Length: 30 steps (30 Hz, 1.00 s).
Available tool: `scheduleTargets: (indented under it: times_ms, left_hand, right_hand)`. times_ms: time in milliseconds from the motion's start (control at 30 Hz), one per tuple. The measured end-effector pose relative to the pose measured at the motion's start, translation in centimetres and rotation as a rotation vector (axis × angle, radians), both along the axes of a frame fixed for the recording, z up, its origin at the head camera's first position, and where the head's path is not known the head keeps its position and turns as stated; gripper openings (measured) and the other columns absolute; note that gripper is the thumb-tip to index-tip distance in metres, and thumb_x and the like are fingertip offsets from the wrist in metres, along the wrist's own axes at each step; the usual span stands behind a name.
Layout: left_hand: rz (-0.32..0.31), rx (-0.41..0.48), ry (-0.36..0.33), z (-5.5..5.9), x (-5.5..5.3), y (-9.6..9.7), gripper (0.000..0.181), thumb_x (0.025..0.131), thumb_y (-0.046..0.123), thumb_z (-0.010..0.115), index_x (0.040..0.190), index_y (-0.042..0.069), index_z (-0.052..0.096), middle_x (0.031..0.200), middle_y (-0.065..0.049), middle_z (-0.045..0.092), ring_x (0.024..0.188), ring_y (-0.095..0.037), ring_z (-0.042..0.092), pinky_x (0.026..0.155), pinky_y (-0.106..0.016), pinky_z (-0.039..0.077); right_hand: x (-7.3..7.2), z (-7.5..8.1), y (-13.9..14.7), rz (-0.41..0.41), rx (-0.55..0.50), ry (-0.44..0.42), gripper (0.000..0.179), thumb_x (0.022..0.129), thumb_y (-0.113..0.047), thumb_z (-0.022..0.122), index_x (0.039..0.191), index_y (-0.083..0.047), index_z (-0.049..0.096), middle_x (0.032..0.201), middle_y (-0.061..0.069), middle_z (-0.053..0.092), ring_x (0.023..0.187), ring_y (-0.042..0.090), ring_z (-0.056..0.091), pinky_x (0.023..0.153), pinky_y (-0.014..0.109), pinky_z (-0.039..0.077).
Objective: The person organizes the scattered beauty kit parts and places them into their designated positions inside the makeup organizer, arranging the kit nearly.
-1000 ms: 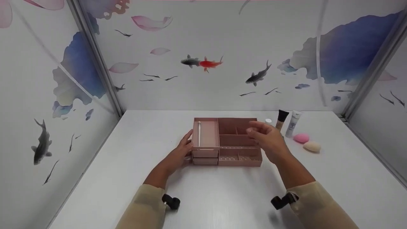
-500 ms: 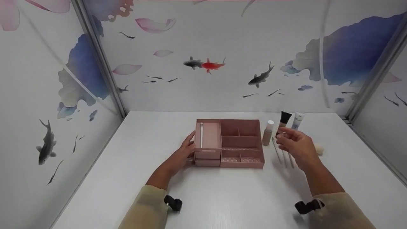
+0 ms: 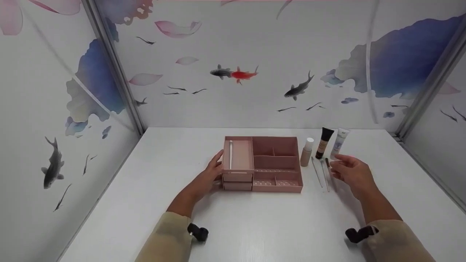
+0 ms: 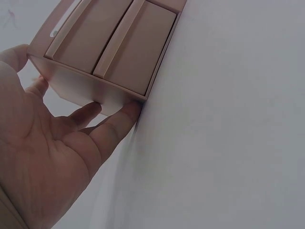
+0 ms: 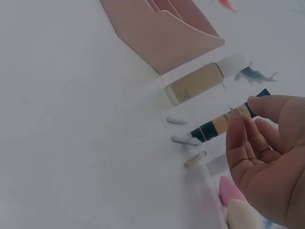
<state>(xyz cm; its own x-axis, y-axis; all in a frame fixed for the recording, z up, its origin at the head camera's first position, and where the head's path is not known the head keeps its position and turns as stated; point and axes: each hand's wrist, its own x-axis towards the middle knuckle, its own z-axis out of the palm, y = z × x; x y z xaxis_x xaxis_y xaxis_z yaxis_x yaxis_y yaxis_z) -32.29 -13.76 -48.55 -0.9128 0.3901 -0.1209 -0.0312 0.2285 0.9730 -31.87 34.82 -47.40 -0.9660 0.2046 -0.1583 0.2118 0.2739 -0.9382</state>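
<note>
In the head view a pink desktop organizer [image 3: 276, 163] stands mid-table, with drawers at its left and divided compartments at its right. My left hand [image 3: 204, 180] touches its left side; in the left wrist view the fingers [image 4: 86, 114] spread along that side wall. My right hand [image 3: 355, 178] hovers over the right of the table, fingers loosely bent and nothing in them. Just left of it lie three slim makeup brushes [image 3: 316, 173]. Behind them stand a foundation tube [image 3: 324, 143] with a black end and a white tube [image 3: 339, 142].
A foundation bottle [image 3: 306, 153] with a white cap stands against the organizer's right side. A white slim stick [image 3: 230, 154] lies in the organizer's top tray. Pink [image 5: 231, 190] and cream makeup sponges [image 5: 242, 213] show beneath my right hand in the right wrist view. Printed walls [image 3: 240, 102] enclose the table.
My right hand has moved right, from over the organizer, past the bottle and brushes, uncovering them, and now overlaps where the sponges were seen. The left hand keeps its place on the organizer.
</note>
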Motion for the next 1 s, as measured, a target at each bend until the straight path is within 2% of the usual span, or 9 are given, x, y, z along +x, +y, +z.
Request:
scheduleTargets:
  times_ms: [167, 333, 600, 767, 867, 1000]
  left_hand:
    - [-0.007, 0.018, -0.003, 0.1, -0.1, 0.1, 0.060, 0.111, 0.060, 0.041, 0.163, 0.064, 0.011, 0.181, -0.006, 0.015, 0.163, -0.046, 0.029, 0.127, -0.068, 0.032]
    - [-0.003, 0.003, -0.008, 0.1, -0.2, 0.2, 0.060, 0.110, 0.063, 0.041, 0.163, 0.065, 0.012, 0.180, -0.006, 0.015, 0.162, -0.048, 0.029, 0.127, -0.069, 0.032]
    - [0.008, 0.000, -0.004, 0.0, 0.1, -0.1, 0.058, 0.110, 0.064, 0.041, 0.161, 0.068, 0.013, 0.181, -0.005, 0.014, 0.163, -0.046, 0.027, 0.127, -0.069, 0.030]
    - [0.006, 0.020, -0.009, 0.1, 0.0, 0.0, 0.058, 0.110, 0.063, 0.041, 0.161, 0.068, 0.014, 0.181, -0.004, 0.014, 0.163, -0.045, 0.028, 0.127, -0.068, 0.032]
    - [0.001, 0.009, -0.002, 0.1, 0.0, 0.1, 0.058, 0.111, 0.061, 0.040, 0.162, 0.067, 0.013, 0.181, -0.005, 0.014, 0.163, -0.046, 0.027, 0.127, -0.068, 0.031]
    - [0.005, -0.013, 0.002, -0.1, 0.0, 0.0, 0.057, 0.110, 0.063, 0.039, 0.161, 0.068, 0.013, 0.181, -0.005, 0.015, 0.163, -0.047, 0.029, 0.127, -0.068, 0.031]
  right_hand:
    - [-0.2, -0.7, 1.0, 0.007, -0.007, -0.008, 0.068, 0.104, -0.039, 0.071, 0.161, -0.012, 0.047, 0.130, 0.000, 0.068, 0.114, 0.015, 0.070, 0.092, 0.022, 0.062]
    - [-0.2, -1.5, 1.7, 0.020, -0.007, -0.037, 0.066, 0.106, -0.039, 0.069, 0.162, -0.013, 0.046, 0.137, 0.005, 0.065, 0.112, 0.015, 0.069, 0.093, 0.022, 0.061]
    - [-0.2, -2.2, 1.6, 0.064, 0.093, -0.021, 0.060, 0.109, -0.033, 0.064, 0.160, -0.008, 0.046, 0.148, 0.020, 0.062, 0.108, 0.014, 0.071, 0.089, 0.017, 0.060]
    - [-0.3, -2.3, 1.7, 0.094, 0.174, -0.027, 0.062, 0.108, -0.029, 0.066, 0.161, -0.006, 0.044, 0.152, 0.023, 0.060, 0.118, 0.020, 0.070, 0.089, 0.014, 0.058]
    - [-0.3, -2.3, 1.9, 0.099, 0.228, -0.063, 0.065, 0.107, -0.031, 0.068, 0.162, -0.007, 0.044, 0.153, 0.023, 0.060, 0.125, 0.027, 0.069, 0.096, 0.020, 0.059]
    - [-0.2, -2.2, 1.9, 0.096, 0.262, -0.095, 0.067, 0.105, -0.031, 0.071, 0.161, -0.007, 0.045, 0.153, 0.023, 0.060, 0.131, 0.034, 0.066, 0.108, 0.036, 0.059]
